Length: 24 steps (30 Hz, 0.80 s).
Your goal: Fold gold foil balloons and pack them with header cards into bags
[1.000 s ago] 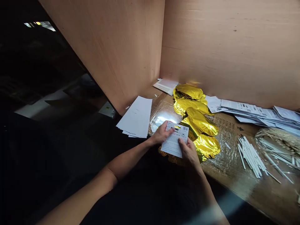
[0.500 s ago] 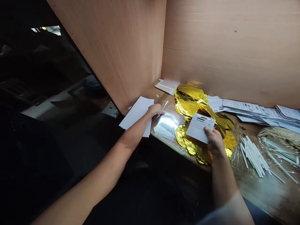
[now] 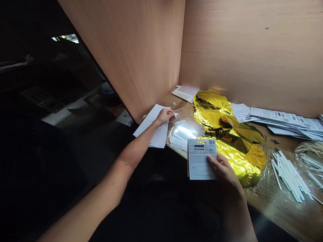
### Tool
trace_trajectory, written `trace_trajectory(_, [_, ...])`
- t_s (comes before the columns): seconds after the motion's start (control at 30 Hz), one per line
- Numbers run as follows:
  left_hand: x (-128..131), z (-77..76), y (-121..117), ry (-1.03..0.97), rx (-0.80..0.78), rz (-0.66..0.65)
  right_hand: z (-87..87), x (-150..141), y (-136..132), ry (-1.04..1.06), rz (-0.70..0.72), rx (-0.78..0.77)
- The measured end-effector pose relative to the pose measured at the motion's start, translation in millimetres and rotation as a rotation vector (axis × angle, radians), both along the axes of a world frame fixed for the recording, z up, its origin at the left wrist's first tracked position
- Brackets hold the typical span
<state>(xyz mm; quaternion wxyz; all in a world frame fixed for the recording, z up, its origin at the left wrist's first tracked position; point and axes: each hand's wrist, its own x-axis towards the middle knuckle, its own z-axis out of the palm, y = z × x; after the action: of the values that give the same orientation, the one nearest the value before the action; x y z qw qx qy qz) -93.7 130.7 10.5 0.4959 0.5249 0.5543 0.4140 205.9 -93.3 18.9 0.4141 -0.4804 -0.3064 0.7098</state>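
Observation:
My right hand [image 3: 224,169] grips a printed card [image 3: 199,164] with a hang slot and barcode, thumb on its face, in front of the table edge. My left hand [image 3: 165,116] has its fingers pinched on the edge of a clear plastic bag [image 3: 180,112], at the top of a stack of clear bags [image 3: 185,132]. Beneath that wrist lie white paper sheets [image 3: 151,126]. Shiny gold foil balloons [image 3: 227,124] spread over the table behind the card and to its right.
White sticks [image 3: 291,176] lie in a pile on the right, beside a plastic bag with more sticks [image 3: 314,163]. Stacked printed cards [image 3: 280,116] line the back wooden panel [image 3: 247,50]. A side panel [image 3: 136,57] rises on the left. Pale cards [image 3: 185,93] rest in the corner.
My right hand has brought the card toward me and to the left, off the gold foil. My left hand has lifted slightly, pulling at the clear bag's edge. The view has shifted slightly.

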Motion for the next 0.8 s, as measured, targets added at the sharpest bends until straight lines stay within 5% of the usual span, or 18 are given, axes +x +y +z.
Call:
trace_trajectory(0.13, [27.1, 9.9, -29.0, -0.168, 0.073, -0.021, 16.6, -22.2, -15.7, 0.099, 0.147, -0.017])
trace_trajectory(0.33, [80.1, 28.9, -95.0, -0.358, 0.11, -0.264, 24.1, -27.0, -12.8, 0.137, 0.288, -0.024])
trace_trajectory(0.6, [80.0, 43.8, -110.9, -0.268, -0.143, -0.585, 17.4, -7.6, -28.5, -0.041, -0.061, -0.002])
trace_trajectory(0.8, [85.1, 34.5, -115.4, -0.236, -0.288, -0.654, 4.9, 7.1, -35.5, -0.235, -0.104, 0.08])
